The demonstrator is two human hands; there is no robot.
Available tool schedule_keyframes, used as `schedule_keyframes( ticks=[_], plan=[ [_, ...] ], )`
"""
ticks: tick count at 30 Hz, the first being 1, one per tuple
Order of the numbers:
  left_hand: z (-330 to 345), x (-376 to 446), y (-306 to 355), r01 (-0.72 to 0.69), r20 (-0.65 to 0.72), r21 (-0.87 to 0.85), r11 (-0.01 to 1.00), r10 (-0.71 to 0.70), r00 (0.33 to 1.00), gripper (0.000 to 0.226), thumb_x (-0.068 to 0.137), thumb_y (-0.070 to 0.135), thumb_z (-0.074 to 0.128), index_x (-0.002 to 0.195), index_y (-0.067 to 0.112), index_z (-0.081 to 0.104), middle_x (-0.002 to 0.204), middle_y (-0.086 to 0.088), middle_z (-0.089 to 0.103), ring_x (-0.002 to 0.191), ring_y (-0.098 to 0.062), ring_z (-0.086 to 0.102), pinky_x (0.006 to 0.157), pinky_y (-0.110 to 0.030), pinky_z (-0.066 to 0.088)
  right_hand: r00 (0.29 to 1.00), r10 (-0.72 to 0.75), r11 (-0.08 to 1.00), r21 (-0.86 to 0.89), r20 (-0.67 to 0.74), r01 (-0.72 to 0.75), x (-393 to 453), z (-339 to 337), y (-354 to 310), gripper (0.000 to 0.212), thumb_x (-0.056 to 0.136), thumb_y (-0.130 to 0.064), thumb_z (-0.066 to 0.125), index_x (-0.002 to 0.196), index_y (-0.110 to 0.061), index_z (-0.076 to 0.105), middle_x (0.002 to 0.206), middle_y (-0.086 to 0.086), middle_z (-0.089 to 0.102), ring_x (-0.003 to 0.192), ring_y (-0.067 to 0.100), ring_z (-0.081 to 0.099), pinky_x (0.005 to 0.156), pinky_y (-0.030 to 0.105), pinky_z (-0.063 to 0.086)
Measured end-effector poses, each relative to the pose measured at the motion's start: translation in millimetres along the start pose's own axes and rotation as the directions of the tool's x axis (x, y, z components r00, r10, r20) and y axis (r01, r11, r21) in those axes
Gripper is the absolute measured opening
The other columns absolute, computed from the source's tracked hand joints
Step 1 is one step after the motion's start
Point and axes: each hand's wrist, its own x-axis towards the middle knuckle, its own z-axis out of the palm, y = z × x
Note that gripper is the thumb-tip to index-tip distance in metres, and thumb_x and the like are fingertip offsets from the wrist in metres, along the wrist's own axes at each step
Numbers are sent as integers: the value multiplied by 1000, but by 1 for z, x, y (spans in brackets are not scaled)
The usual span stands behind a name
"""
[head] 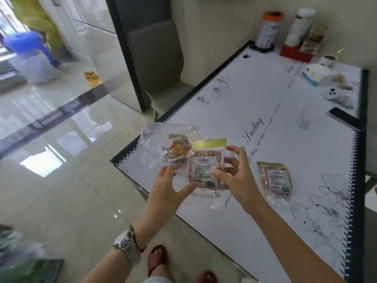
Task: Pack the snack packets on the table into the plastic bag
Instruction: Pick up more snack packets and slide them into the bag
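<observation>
Over the near corner of the table point(285, 127), I see both hands raised around one snack packet point(206, 168), a clear pouch with a gold strip across its top and a white label on its face. The left hand point(169, 186) has its thumb under the packet's lower left corner and its fingers up along the left edge, loosely curled, so it looks to carry the packet. The right hand point(238, 176) sits at the packet's right edge with its fingers spread and half curled; I cannot tell whether they actually pinch the packet or only touch it. A metal watch point(126, 247) is on the left wrist.

Just behind and left of the held packet lies the plastic bag point(151, 139), clear and crumpled, at the table's corner, with a round bundle of bright wrapped snacks point(177, 151) showing through it. A second snack packet point(276, 180) of the same kind lies flat on the white printed tablecloth, to the right of the right hand and apart from it.

Farther back on the table stand a drinking glass point(308, 117) and a dark phone point(344, 118) near the right edge.
</observation>
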Motion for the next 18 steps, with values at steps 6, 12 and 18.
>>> schedule_keyframes(
  ticks=[6, 12, 18],
  plan=[
    [-50, 19, -47, 60, -91, 126, 990, -49, 995, 44, 80, 37, 66, 120, 23, 53, 124, 1, 52, 108, -14, 52, 87, -30, 47, 994, 59, 998, 4, 92, -59, 3, 37, 0, 57, 80, -6, 69, 121, -35, 41, 107, 2, 60, 96, 22, 64, 63, 32, 59],
    [-80, 58, -80, 53, -137, 188, 981, -27, 990, 41, 82, 37, 65, 119, 24, 54, 126, 1, 53, 115, -17, 50, 89, -28, 41, 988, 134, 991, 0, 74, -135, 17, 70, 7, 56, 81, -7, 69, 121, -34, 42, 110, 6, 61, 96, 23, 67, 60, 31, 58],
    [-79, 100, -96, -101, -72, 257, 961, 123, 990, 32, 83, 26, 65, 114, 21, 58, 120, 1, 59, 110, -16, 51, 86, -27, 46, 983, 184, 983, 3, 8, -184, 34, 89, 13, 56, 81, -7, 68, 120, -36, 42, 113, 6, 62, 99, 26, 66, 68, 47, 61]
  ],
)
